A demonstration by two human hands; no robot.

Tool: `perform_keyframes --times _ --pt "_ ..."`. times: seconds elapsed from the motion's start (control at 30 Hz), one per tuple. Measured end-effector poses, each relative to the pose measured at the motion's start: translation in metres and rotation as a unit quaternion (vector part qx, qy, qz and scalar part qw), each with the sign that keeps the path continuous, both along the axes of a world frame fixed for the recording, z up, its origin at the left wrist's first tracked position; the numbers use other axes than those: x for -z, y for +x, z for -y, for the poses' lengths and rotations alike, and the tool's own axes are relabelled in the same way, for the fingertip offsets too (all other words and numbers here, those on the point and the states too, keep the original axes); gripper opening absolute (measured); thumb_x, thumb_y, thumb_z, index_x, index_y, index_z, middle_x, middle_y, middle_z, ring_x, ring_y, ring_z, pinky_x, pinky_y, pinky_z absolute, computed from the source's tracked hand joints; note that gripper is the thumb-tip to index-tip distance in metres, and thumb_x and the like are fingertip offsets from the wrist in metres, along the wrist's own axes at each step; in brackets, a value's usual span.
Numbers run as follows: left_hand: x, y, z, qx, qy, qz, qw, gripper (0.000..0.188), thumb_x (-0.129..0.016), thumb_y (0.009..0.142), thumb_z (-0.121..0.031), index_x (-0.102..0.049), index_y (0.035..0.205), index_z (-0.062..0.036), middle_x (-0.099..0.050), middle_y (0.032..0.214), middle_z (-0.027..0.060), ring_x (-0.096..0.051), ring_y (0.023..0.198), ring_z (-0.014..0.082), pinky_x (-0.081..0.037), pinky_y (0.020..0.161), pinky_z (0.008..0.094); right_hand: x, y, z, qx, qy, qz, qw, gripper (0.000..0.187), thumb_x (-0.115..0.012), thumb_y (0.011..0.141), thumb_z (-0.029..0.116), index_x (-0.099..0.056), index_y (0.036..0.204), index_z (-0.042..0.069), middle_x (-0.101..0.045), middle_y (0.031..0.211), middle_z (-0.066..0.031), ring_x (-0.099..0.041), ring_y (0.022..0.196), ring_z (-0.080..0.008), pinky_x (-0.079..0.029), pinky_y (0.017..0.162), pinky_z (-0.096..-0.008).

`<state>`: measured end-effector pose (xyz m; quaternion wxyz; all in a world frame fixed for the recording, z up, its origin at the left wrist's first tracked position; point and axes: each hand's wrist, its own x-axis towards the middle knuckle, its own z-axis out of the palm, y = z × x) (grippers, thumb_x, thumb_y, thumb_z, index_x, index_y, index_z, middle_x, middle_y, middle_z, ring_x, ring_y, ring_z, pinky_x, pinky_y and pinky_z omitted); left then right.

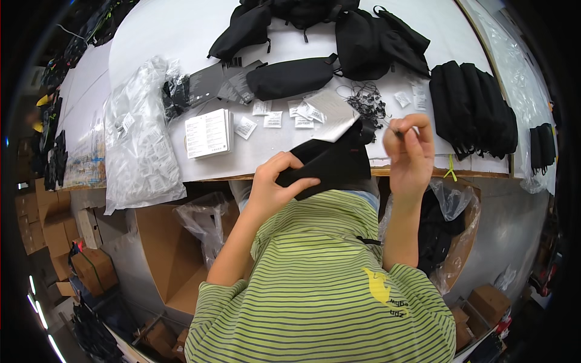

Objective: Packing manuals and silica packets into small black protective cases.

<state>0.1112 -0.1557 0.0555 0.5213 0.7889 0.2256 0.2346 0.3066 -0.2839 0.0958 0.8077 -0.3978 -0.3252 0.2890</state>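
Observation:
A black fabric pouch rests against my front at the table edge. My left hand grips its left side, thumb on top and fingers behind the cloth. Beyond the pouch's far side lies a pale grey, crinkled flat packet; whether it is inside the pouch or only beside it, I cannot tell. Raised to the right of the pouch, my right hand has its fingers pinched together on something small and dark, too blurred to name. Just past that hand lies a tangle of thin black cords.
Small white sachets lie scattered beside a stack of white printed cards. A clear bag of sachets hangs over the left table edge. Black pouches lie in a row at right; more black bags are at the back. Cardboard boxes stand below.

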Motion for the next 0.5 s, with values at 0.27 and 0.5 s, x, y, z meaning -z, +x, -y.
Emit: perform_keyframes --times 0.27,0.5 --pt "-0.029 -0.022 0.003 0.136 -0.138 -0.005 0.981 0.028 -0.08 0.07 -0.013 -0.056 0.074 -0.001 -0.056 0.072 0.002 -0.051 0.067 0.0094 -0.04 0.061 0.0228 0.031 -0.008 0.007 -0.184 -0.2 0.187 0.944 0.042 -0.057 0.085 0.012 -0.052 0.125 0.002 -0.049 0.131 -0.0068 -0.057 0.107 -0.017 -0.038 0.098 -0.0289" --pt "-0.03 -0.035 0.021 0.254 -0.518 -0.15 0.803 0.036 -0.063 0.09 -0.016 -0.053 0.119 0.0022 -0.059 0.108 0.0022 -0.053 0.099 0.0066 -0.043 0.086 0.0225 0.046 -0.029 0.011 -0.417 -0.267 0.01 0.869 0.051 -0.056 0.086 0.025 -0.047 0.132 0.003 -0.057 0.121 -0.0098 -0.056 0.109 -0.0164 -0.045 0.09 -0.0307"
